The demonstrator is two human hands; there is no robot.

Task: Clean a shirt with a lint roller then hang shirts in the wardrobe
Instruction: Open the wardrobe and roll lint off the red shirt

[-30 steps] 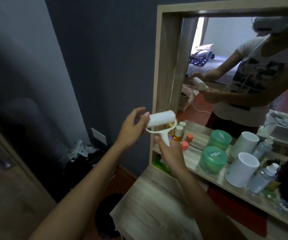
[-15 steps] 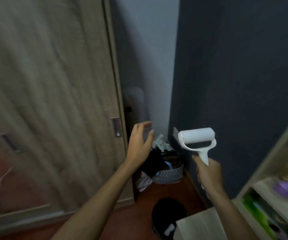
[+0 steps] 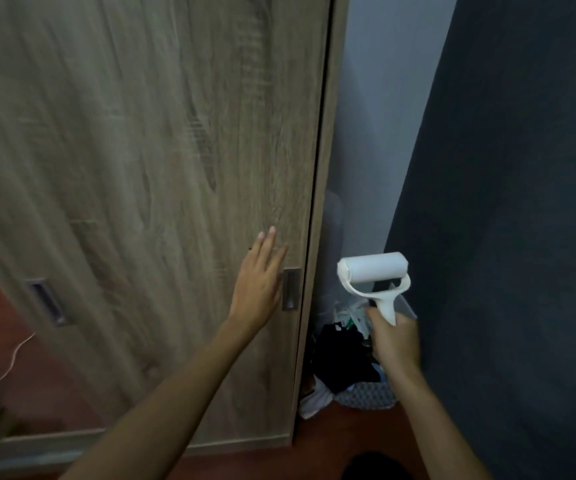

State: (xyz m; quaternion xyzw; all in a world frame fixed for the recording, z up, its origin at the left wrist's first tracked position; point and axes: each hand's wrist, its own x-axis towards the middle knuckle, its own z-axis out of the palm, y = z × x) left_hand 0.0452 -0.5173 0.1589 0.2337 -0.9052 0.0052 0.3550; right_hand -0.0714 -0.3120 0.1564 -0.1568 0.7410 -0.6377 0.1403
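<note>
The wooden wardrobe (image 3: 148, 161) fills the left of the view, its sliding doors shut. My left hand (image 3: 258, 285) is flat and open against the right door, fingers spread, just left of a recessed metal handle (image 3: 290, 289). My right hand (image 3: 394, 337) grips the handle of a white lint roller (image 3: 373, 271), held upright with the roll on top, right of the wardrobe's edge. No shirt is in view.
A second recessed handle (image 3: 46, 301) sits on the left door. A basket with dark and white clothes (image 3: 348, 372) stands on the red floor in the gap between wardrobe and the dark blue wall (image 3: 515, 202). A dark round object (image 3: 376, 465) lies at the bottom edge.
The view has swung left from the mirror and shelf to the wardrobe. My left hand let go of the roller's roll and moved onto the right door beside its handle.
</note>
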